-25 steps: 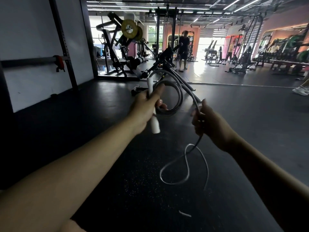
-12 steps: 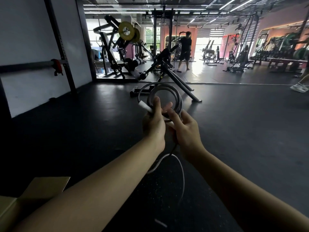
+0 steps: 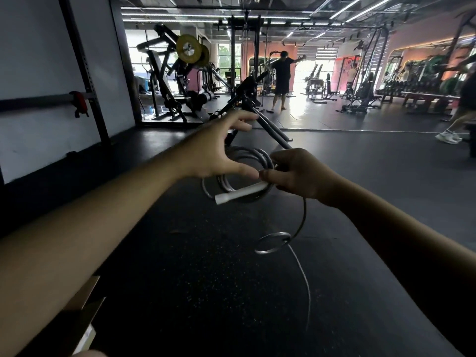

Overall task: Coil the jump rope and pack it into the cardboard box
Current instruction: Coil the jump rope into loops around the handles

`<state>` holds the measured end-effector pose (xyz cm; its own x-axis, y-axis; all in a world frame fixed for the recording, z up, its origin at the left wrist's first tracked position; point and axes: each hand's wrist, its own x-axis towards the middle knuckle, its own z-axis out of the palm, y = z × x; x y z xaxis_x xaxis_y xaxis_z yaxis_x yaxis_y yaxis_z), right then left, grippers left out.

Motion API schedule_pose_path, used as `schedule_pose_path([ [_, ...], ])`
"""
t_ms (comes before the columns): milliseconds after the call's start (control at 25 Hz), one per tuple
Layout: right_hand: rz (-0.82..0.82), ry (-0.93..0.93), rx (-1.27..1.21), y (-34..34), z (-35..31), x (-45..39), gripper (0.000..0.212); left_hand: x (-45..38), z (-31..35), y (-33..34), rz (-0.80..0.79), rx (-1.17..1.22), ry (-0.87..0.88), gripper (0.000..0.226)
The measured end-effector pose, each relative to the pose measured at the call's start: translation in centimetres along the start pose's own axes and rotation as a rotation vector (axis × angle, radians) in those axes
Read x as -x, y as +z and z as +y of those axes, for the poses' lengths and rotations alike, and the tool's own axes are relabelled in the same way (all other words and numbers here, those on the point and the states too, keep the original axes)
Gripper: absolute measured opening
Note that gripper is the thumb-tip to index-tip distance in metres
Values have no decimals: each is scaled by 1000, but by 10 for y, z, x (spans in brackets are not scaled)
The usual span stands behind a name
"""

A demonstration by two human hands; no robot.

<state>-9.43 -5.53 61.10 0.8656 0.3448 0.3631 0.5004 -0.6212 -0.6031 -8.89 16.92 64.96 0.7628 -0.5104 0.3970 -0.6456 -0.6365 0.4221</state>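
The jump rope (image 3: 247, 161) is a grey cord wound into several loops, with a white handle (image 3: 240, 193) lying across the coil. My right hand (image 3: 300, 173) grips the coil and the handle together at their right side. My left hand (image 3: 219, 148) hovers over the coil's left side, fingers spread, thumb tip near my right thumb. A loose tail of cord (image 3: 301, 225) drops from my right hand, curls into a small loop and trails down to the floor. A flap of the cardboard box (image 3: 85, 310) shows at the bottom left, under my left forearm.
Black rubber gym floor (image 3: 206, 279) lies below. A dark weight machine (image 3: 244, 99) with angled bars stands just beyond my hands. A white wall with a rack upright (image 3: 87, 73) runs along the left. A person (image 3: 282, 76) stands far back; another person's leg (image 3: 453, 127) is at the right edge.
The coil passed from my left hand to my right hand. My left hand let go and spread its fingers. The handle now lies nearly level, and both hands have moved lower.
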Motion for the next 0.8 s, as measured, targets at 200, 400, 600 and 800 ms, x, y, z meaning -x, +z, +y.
schedule_pose_path([
  [200, -48, -105, 279, -4, -19, -8, 17, -21, 25, 14, -304, -132, -33, 102],
  [400, -126, -47, 91, 4, -11, 4, 24, -17, 15, 33, -288, -54, -85, 110],
  [600, -54, 86, -421, -21, 10, 19, 50, -4, 5, 19, -162, 128, -150, 87],
  [800, 53, 130, -515, -17, 23, 23, 69, -7, 2, 35, 419, 865, -247, 22],
])
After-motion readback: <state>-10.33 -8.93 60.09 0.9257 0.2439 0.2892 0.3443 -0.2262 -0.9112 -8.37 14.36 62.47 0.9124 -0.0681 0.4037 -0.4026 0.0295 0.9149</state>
